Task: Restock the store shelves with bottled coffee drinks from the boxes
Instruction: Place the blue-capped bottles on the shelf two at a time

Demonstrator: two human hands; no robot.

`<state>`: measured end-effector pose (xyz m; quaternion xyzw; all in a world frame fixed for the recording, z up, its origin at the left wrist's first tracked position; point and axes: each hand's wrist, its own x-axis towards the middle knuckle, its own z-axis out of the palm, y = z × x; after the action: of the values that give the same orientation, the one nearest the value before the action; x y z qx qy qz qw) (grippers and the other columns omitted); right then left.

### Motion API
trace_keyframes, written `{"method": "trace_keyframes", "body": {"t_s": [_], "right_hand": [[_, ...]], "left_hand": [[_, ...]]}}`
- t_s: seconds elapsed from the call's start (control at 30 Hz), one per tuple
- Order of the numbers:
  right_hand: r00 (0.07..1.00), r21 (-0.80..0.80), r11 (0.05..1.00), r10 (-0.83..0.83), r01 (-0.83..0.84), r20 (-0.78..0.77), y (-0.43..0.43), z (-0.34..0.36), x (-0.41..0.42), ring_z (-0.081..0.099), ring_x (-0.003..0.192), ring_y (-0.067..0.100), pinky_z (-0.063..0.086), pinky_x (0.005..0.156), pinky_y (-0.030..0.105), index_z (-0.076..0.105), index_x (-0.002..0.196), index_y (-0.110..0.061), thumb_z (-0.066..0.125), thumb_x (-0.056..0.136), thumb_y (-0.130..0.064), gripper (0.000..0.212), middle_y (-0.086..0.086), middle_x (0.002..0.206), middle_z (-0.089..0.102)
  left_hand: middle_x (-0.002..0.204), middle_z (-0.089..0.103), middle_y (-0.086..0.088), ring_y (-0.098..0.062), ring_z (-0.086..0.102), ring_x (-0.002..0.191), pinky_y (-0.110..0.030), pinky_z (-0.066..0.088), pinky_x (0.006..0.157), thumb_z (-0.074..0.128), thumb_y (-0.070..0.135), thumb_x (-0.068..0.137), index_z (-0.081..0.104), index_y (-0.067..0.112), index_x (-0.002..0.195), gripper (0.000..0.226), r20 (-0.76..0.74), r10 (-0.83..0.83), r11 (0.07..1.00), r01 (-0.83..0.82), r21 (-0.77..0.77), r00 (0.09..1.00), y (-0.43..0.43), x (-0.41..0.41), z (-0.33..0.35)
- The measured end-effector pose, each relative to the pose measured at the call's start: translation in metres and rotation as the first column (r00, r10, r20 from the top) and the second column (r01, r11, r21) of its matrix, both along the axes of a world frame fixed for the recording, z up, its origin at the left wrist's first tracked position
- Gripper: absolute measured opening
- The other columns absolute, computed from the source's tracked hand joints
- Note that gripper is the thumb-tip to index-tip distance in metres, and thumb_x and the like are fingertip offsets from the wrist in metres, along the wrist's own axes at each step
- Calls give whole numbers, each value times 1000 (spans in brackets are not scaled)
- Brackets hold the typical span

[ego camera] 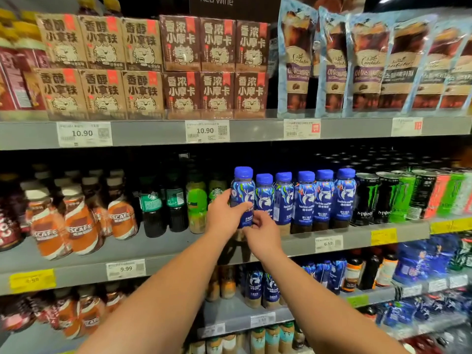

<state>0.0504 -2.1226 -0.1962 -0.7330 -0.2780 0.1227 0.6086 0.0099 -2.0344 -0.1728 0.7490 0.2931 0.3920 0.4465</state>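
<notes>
A blue-capped bottled coffee drink (242, 190) with a white deer logo stands at the left end of a row of matching blue bottles (305, 198) on the middle shelf (163, 247). My left hand (226, 215) wraps around its left side. My right hand (260, 231) touches its lower right part, fingers bent against the label. The bottle's base is hidden behind my hands, so I cannot tell if it rests on the shelf. No box is in view.
Orange-labelled coffee bottles (79, 221) and dark green bottles (176, 203) stand to the left, energy drink cans (383, 198) to the right. Cartons (143, 67) and pouches (362, 65) fill the upper shelf. More blue bottles (263, 287) sit on the shelf below.
</notes>
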Motion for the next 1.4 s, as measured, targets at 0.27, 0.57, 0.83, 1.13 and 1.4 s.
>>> {"method": "trace_keyframes", "body": {"t_s": [0.27, 0.57, 0.83, 1.13, 1.4], "right_hand": [[996, 3, 1000, 3, -3, 94, 4, -5, 10, 54, 76, 11, 41, 65, 12, 58, 94, -26, 50, 81, 7, 37, -10, 77, 59], [989, -54, 987, -150, 150, 9, 11, -17, 11, 59, 96, 18, 46, 88, 29, 65, 110, -8, 53, 81, -1, 32, 5, 104, 66], [972, -64, 970, -235, 235, 14, 14, -20, 19, 60, 96, 20, 43, 82, 26, 68, 107, -10, 52, 85, -5, 28, 5, 103, 68], [963, -67, 961, -267, 270, 49, 16, -19, 24, 63, 91, 25, 49, 82, 32, 71, 100, -9, 52, 88, -9, 22, 8, 95, 70], [962, -72, 959, -272, 273, 30, 11, -17, 31, 63, 89, 26, 51, 84, 37, 71, 96, -10, 52, 87, -8, 20, 7, 91, 69]], "left_hand": [[102, 70, 1, -16, 66, 90, -34, 54, 80, 74, 30, 80, 64, 22, 111, 34, 11, 13, 1000, -13, -9, 1000, 13, 9, -11], [97, 69, 4, -11, 65, 83, -28, 53, 76, 76, 22, 78, 63, 22, 106, 31, 28, -62, 998, 63, -27, 998, 23, 17, -33], [101, 67, 6, -1, 64, 86, -7, 49, 71, 74, 15, 80, 61, 16, 115, 37, 87, -108, 991, 114, -66, 990, 18, 20, -37], [109, 69, 2, -14, 66, 97, -42, 55, 87, 70, 52, 63, 61, 24, 118, 63, 37, -69, 995, 72, -65, 997, 15, 23, -41], [112, 68, -2, -14, 64, 98, -34, 54, 86, 74, 28, 79, 60, 20, 117, 42, 29, -88, 995, 89, -51, 996, 9, 30, -38]]}}
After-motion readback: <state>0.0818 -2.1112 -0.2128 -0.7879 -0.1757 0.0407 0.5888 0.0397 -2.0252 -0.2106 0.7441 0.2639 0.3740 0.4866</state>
